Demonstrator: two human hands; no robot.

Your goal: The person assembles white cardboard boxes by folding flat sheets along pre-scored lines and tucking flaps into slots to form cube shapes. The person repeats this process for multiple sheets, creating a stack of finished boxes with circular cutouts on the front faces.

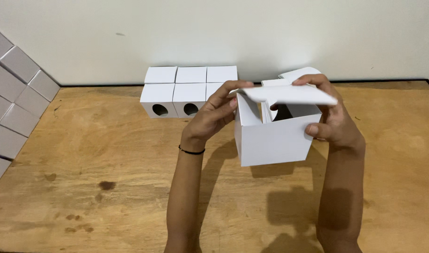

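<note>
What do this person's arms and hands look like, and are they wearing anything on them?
Both forearms are bare, with no sleeves in view, and both hands are bare too, without gloves. The left hand has a thin black band around its wrist. The right hand shows no band, watch or ring that I can make out. Nails look short and unpainted.

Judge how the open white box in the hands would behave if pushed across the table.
The white box looks like thin folded card, so probably light and easily slid. Its flat base makes tipping unlikely. The lid flap under the fingers seems bendy and may crease.
</note>
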